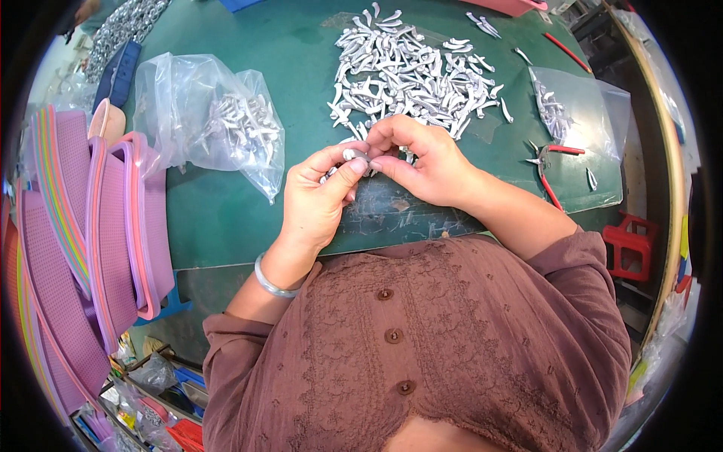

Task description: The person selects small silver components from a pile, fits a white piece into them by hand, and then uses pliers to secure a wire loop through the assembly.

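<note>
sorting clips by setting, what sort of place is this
Probably a small workshop: a heap of small silvery parts on a green worktable, red-handled pliers, and purple baskets stacked alongside.

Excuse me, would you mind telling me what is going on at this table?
A person's left hand pinches a small pale piece, with the right hand close against it. Just beyond, a pile of curved silvery pieces covers part of the green table. Open red-handled pliers lie to the right.

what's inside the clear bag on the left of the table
Silvery parts show through the bag, heaped toward its right side; any deeper in the heap are covered.
</note>
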`<act>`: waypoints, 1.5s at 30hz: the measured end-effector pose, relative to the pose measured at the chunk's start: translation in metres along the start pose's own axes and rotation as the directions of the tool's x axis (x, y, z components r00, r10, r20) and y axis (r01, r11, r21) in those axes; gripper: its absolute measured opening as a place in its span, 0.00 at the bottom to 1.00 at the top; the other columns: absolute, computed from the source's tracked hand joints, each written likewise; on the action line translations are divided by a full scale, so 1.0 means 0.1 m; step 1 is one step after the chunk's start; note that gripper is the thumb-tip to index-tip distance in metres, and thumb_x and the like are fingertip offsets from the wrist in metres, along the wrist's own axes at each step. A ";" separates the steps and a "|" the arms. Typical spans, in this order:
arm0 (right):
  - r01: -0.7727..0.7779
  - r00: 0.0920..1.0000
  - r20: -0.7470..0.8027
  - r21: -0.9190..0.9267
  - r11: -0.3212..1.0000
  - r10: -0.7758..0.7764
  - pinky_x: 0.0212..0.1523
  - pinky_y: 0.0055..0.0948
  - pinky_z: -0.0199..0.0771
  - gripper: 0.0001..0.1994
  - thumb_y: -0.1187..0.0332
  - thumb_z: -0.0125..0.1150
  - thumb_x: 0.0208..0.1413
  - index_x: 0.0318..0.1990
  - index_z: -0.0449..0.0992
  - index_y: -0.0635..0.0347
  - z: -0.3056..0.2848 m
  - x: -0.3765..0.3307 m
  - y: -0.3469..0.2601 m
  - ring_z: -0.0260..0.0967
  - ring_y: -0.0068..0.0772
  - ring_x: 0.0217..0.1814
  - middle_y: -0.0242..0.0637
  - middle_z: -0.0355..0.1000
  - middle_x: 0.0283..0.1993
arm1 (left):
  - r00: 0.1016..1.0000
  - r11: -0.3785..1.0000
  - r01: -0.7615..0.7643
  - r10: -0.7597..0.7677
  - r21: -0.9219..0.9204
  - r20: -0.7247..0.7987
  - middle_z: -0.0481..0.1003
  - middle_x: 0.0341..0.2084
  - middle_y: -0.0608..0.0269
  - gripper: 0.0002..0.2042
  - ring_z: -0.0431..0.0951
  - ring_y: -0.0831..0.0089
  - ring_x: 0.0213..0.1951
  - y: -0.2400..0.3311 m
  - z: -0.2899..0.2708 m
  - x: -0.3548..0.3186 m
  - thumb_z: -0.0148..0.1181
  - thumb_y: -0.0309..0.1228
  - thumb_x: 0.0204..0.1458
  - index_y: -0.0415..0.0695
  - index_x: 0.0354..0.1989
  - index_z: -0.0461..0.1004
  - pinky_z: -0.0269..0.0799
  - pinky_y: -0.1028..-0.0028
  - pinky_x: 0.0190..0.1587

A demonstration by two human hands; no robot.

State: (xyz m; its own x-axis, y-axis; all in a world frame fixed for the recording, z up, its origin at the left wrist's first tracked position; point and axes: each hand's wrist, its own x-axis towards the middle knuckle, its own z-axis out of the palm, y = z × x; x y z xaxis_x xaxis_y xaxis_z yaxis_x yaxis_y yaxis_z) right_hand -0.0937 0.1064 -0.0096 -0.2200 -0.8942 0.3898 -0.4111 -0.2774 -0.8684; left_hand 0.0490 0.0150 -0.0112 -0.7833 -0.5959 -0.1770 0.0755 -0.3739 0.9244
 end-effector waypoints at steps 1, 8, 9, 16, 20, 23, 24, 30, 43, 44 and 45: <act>0.001 1.000 0.001 0.000 1.000 -0.001 0.30 0.23 0.69 0.08 0.77 0.54 0.45 0.35 0.66 0.64 0.00 0.00 -0.01 0.71 0.30 0.29 0.38 0.70 0.27 | 1.000 0.999 -0.003 0.003 0.044 0.001 0.72 0.26 0.68 0.08 0.63 0.87 0.19 0.00 0.00 0.00 0.56 0.25 0.46 0.40 0.35 0.73 0.59 0.89 0.20; 0.006 1.000 0.000 -0.014 1.000 -0.006 0.30 0.23 0.69 0.08 0.78 0.54 0.45 0.35 0.66 0.63 0.00 0.00 0.00 0.71 0.30 0.29 0.37 0.71 0.27 | 0.994 0.975 -0.109 0.108 0.191 0.016 0.70 0.26 0.69 0.09 0.63 0.87 0.19 0.02 0.01 -0.02 0.55 0.24 0.46 0.38 0.37 0.72 0.58 0.88 0.20; 0.011 1.000 0.001 -0.025 1.000 -0.011 0.30 0.23 0.69 0.08 0.78 0.54 0.45 0.35 0.66 0.63 0.00 0.00 0.01 0.70 0.29 0.29 0.37 0.71 0.27 | 0.990 0.966 -0.138 0.136 0.218 0.024 0.69 0.25 0.69 0.10 0.63 0.87 0.19 0.02 0.01 -0.02 0.55 0.24 0.46 0.38 0.38 0.72 0.58 0.88 0.20; 0.021 1.000 -0.011 -0.028 0.999 -0.022 0.30 0.23 0.69 0.09 0.78 0.55 0.44 0.35 0.65 0.63 0.00 -0.01 0.02 0.70 0.29 0.28 0.36 0.70 0.26 | 0.983 0.955 -0.179 0.185 0.234 -0.003 0.69 0.25 0.68 0.10 0.63 0.88 0.19 0.02 -0.02 -0.04 0.53 0.23 0.47 0.37 0.39 0.71 0.58 0.88 0.20; -0.009 1.000 -0.022 -0.040 0.999 0.008 0.30 0.24 0.69 0.09 0.77 0.55 0.44 0.35 0.65 0.62 -0.01 -0.01 0.02 0.70 0.29 0.29 0.36 0.70 0.26 | 0.986 0.969 -0.162 0.168 0.188 -0.015 0.70 0.24 0.67 0.09 0.63 0.88 0.18 0.08 -0.05 -0.06 0.51 0.23 0.48 0.37 0.39 0.71 0.58 0.88 0.20; -0.008 1.000 -0.016 -0.049 0.999 0.008 0.30 0.24 0.69 0.09 0.77 0.55 0.44 0.35 0.65 0.62 -0.01 -0.01 0.03 0.70 0.30 0.29 0.37 0.70 0.26 | 0.987 0.974 -0.156 0.162 0.165 -0.021 0.70 0.22 0.67 0.09 0.63 0.88 0.18 0.08 -0.06 -0.05 0.49 0.24 0.50 0.36 0.38 0.72 0.58 0.88 0.20; -0.007 1.000 -0.011 -0.053 0.999 0.006 0.30 0.24 0.69 0.09 0.77 0.55 0.44 0.35 0.65 0.62 -0.01 -0.01 0.03 0.70 0.31 0.29 0.37 0.70 0.26 | 0.987 0.973 -0.152 0.158 0.172 -0.024 0.70 0.21 0.67 0.09 0.62 0.88 0.17 0.07 -0.06 -0.05 0.49 0.24 0.50 0.36 0.38 0.72 0.58 0.88 0.19; 0.011 1.000 -0.001 -0.080 0.997 -0.011 0.30 0.24 0.69 0.10 0.77 0.55 0.44 0.35 0.65 0.62 -0.02 -0.01 0.04 0.70 0.32 0.29 0.37 0.70 0.26 | 0.991 0.981 -0.113 0.122 0.155 -0.049 0.69 0.19 0.68 0.07 0.62 0.87 0.16 0.08 -0.03 -0.04 0.49 0.25 0.50 0.36 0.33 0.72 0.56 0.88 0.18; 0.021 0.997 -0.077 -0.062 0.998 -0.025 0.31 0.23 0.68 0.12 0.79 0.55 0.43 0.37 0.64 0.63 -0.02 -0.02 -0.01 0.69 0.28 0.29 0.36 0.69 0.26 | 0.999 0.999 -0.035 0.035 0.010 -0.020 0.69 0.19 0.68 0.08 0.62 0.87 0.17 0.04 -0.06 -0.04 0.52 0.28 0.50 0.36 0.35 0.72 0.57 0.87 0.20; 0.038 0.995 -0.086 -0.084 0.996 -0.045 0.31 0.23 0.68 0.12 0.79 0.55 0.43 0.37 0.64 0.63 -0.03 -0.02 0.00 0.69 0.28 0.29 0.36 0.69 0.26 | 0.999 0.999 -0.034 0.034 0.010 -0.020 0.69 0.19 0.68 0.08 0.62 0.87 0.17 0.03 -0.06 -0.04 0.52 0.28 0.50 0.36 0.35 0.72 0.57 0.87 0.20; 0.055 0.993 -0.094 -0.106 0.993 -0.065 0.31 0.23 0.68 0.12 0.79 0.56 0.43 0.37 0.65 0.63 -0.03 -0.02 0.00 0.69 0.28 0.29 0.36 0.69 0.26 | 0.999 0.999 -0.049 0.049 0.024 -0.009 0.69 0.20 0.68 0.09 0.62 0.87 0.17 0.02 -0.07 -0.04 0.52 0.28 0.50 0.37 0.36 0.72 0.57 0.88 0.20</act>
State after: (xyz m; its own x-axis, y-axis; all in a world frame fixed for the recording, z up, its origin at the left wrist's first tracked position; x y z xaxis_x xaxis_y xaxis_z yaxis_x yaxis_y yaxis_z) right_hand -0.0956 0.1088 -0.0094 -0.2754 -0.8372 0.4725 -0.5141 -0.2871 -0.8083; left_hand 0.0563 0.0112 -0.0108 -0.7730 -0.6201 -0.1341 0.0993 -0.3271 0.9398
